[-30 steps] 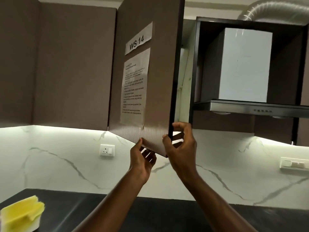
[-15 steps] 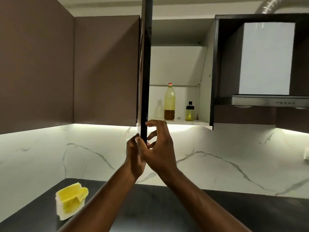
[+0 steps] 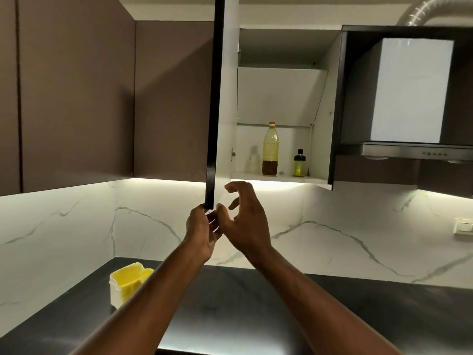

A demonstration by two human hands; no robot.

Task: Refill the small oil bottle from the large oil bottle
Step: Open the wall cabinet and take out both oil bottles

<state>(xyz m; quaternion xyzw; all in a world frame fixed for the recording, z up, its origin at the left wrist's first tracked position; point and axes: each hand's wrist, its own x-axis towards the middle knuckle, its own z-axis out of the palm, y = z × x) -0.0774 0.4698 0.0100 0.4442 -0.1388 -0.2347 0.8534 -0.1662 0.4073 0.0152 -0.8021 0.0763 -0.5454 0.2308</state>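
The large oil bottle (image 3: 270, 149), tall with a red cap and dark oil at its bottom, stands on the lower shelf of the open wall cabinet (image 3: 279, 178). The small oil bottle (image 3: 299, 163), with a black top and yellowish contents, stands just right of it. The cabinet door (image 3: 214, 103) is swung out edge-on towards me. My left hand (image 3: 202, 228) holds the door's bottom corner. My right hand (image 3: 245, 216) hovers just right of the door with loosely curled fingers, holding nothing, well below and in front of the bottles.
A yellow and white container (image 3: 128, 283) sits on the dark countertop (image 3: 256, 303) at the left. A chimney hood (image 3: 409, 149) hangs to the right of the cabinet. Closed brown cabinets (image 3: 76, 98) fill the left. A wall switch (image 3: 463, 225) is at far right.
The door has swung from partly open to fully edge-on, revealing both bottles. My right hand has come off the door edge and now hovers free; my left hand stays on the bottom corner.
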